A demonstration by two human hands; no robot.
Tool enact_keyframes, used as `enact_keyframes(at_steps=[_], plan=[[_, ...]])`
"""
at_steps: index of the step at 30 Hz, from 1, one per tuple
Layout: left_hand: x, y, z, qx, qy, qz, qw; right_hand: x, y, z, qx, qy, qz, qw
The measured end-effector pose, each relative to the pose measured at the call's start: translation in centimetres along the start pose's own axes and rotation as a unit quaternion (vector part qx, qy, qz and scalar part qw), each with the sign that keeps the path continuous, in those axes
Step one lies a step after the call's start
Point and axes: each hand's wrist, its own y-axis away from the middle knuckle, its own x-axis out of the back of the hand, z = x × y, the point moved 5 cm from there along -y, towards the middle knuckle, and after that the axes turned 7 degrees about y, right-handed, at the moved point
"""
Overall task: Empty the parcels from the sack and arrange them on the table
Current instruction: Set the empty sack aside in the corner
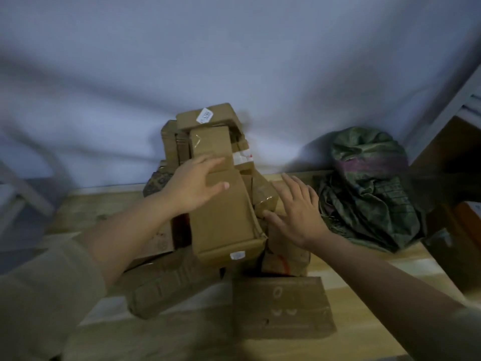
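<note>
A heap of brown cardboard parcels (216,183) rises in the middle of the wooden table (364,272), stacked against a pale cloth backdrop (234,48). The topmost box (205,115) carries a white sticker and sits at the far end of the pile; below it a long box (223,222) slopes down toward the near side, with a small white label on its near end.

The left hand (195,183) lies flat on the upper face of that long box, fingers straight and slightly spread, gripping nothing. The right hand (296,209) is also spread wide, its fingers extended; its thumb touches a smaller parcel (265,199) on the right flank of the pile, and it holds nothing.

On the near side, a flat parcel (281,306) lies on the table, with a ridged, wrapped parcel (166,290) just beside it on the left. A box with red marks (283,259) stands under the right wrist.

The sack (369,186), green with a purple band, sits crumpled at the far right of the table, apart from the pile. A patterned cloth bundle (156,183) peeps out behind the left wrist. A dark brown piece of furniture (450,157) crowds the right edge, and the picture is motion-blurred.
</note>
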Motion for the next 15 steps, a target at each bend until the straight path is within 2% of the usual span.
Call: enact_keyframes(at_steps=[3,7,11,13,15], plan=[[0.0,3.2,-2.1,-0.013,-0.094,0.035,0.995,1.0,1.1,-3.7,0.098,0.02,0.03,0.995],[-1.8,5.4,-1.5,-0.055,-0.07,0.069,0.994,0.9,2.2,-10.9,0.259,0.117,0.014,0.959],[-1.4,4.9,-3.0,0.004,0.004,0.148,0.989,-1.0,1.2,-17.5,0.309,0.198,-0.021,0.93],[-0.9,5.0,-4.2,0.0,-0.005,0.185,0.983,-1.4,0.6,-18.6,0.304,0.222,-0.041,0.926],[-1.8,5.5,-6.3,0.018,-0.049,0.177,0.983,-1.3,0.0,-17.8,0.283,0.225,-0.066,0.93]])
